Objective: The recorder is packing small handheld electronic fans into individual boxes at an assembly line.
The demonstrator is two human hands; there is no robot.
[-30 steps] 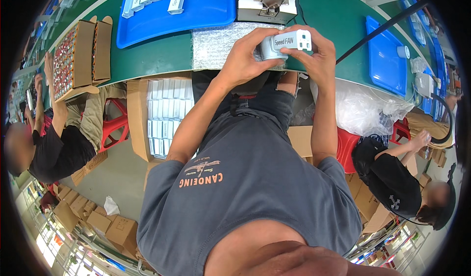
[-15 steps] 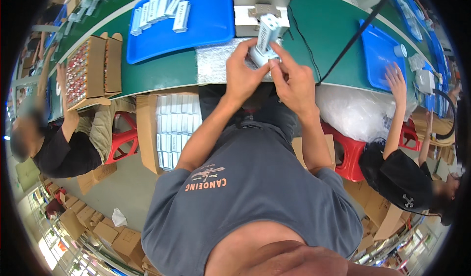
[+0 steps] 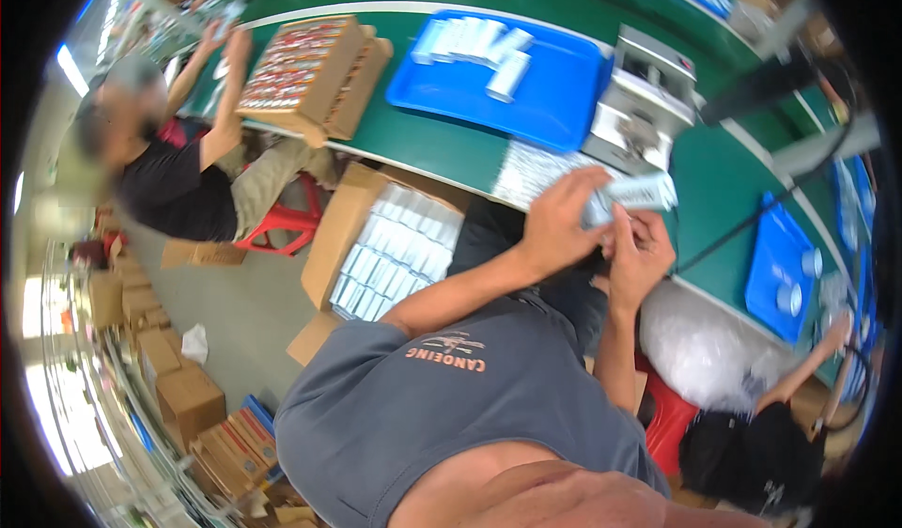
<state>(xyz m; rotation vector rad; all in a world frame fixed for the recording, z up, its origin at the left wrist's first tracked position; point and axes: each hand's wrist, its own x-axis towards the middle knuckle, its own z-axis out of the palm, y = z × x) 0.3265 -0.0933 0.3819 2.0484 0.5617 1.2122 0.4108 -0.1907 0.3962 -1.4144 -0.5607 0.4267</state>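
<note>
Both hands [image 3: 601, 237], white box [image 3: 631, 195] now lower, level.

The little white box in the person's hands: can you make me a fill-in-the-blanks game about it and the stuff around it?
1. Both hands, the left hand and the right hand, hold one small ____ box.
2. The long table is ____ in colour.
3. The tray beyond the hands is ____.
4. The open carton under the table's edge is made of ____.

Missing words: white; green; blue; cardboard
</note>
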